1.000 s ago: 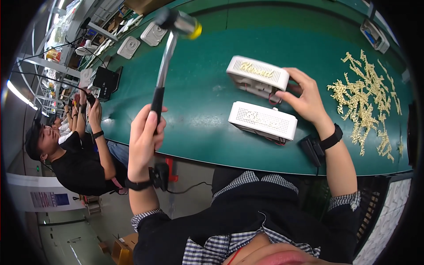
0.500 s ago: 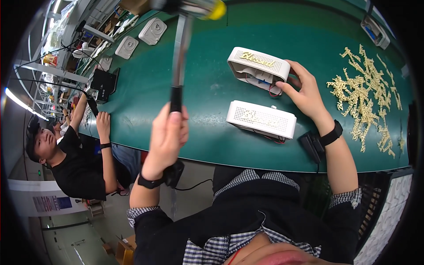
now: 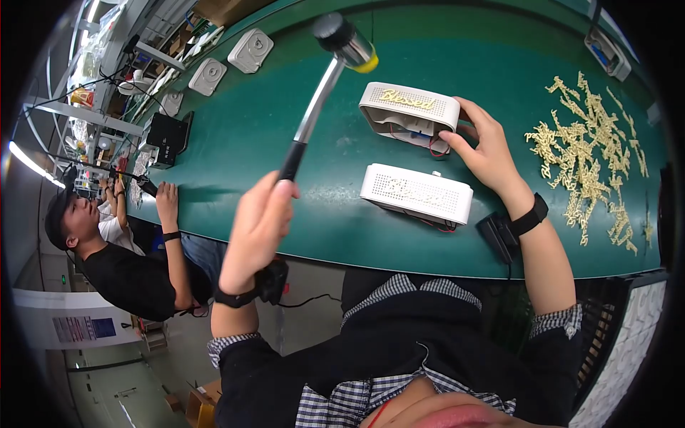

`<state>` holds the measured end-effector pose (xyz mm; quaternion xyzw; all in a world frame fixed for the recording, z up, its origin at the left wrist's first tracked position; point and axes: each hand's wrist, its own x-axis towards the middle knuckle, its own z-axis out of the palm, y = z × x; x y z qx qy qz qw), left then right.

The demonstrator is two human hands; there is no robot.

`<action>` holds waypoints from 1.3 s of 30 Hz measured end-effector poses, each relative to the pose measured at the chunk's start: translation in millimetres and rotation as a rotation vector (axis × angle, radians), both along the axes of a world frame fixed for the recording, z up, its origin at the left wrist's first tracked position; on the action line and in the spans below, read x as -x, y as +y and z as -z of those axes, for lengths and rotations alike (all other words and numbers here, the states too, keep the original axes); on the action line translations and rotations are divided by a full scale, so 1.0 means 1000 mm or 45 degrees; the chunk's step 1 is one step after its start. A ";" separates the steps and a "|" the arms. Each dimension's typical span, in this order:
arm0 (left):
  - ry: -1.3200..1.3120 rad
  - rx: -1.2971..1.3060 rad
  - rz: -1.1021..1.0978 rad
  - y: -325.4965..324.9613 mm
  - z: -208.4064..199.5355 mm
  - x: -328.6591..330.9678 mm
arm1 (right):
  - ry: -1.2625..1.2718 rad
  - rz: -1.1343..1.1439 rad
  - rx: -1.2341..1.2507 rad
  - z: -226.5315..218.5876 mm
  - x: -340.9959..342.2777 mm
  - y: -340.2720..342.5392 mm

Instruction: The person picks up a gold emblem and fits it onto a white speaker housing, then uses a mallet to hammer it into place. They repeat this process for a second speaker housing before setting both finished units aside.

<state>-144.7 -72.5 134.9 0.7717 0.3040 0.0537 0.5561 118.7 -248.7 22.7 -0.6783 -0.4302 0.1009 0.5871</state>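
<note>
My left hand (image 3: 260, 221) is closed round the dark grip of a mallet (image 3: 319, 105). Its shiny metal head, with one black end and one yellow end, is raised over the table. My right hand (image 3: 489, 146) grips the right end of a white perforated plastic housing (image 3: 442, 108), thumb at its lower open side. A yellow script word piece (image 3: 407, 98) lies along the housing's top face; red wires and a blue part show inside. Nearer to me stands a second white housing (image 3: 417, 192) with paler lettering on its face.
On the right of the green table (image 3: 285, 221) lies a heap of cream script word pieces (image 3: 589, 160). White rounded parts (image 3: 250, 50) sit at the far left, near a black box (image 3: 163, 139). A co-worker in black (image 3: 128, 274) is at the left edge.
The mallet has come down and to the right, its whole head now showing. The held housing has shifted slightly left with my right hand. The co-worker's head has turned.
</note>
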 end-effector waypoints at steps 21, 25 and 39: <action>-0.203 -0.097 0.042 -0.021 -0.013 0.005 | -0.093 -0.003 0.023 -0.004 0.003 0.000; -0.033 -0.112 0.066 -0.015 0.002 0.003 | -0.084 -0.003 0.014 -0.003 0.004 -0.001; -0.149 0.078 -0.081 -0.010 -0.003 -0.002 | -0.125 0.042 0.012 0.010 -0.009 -0.004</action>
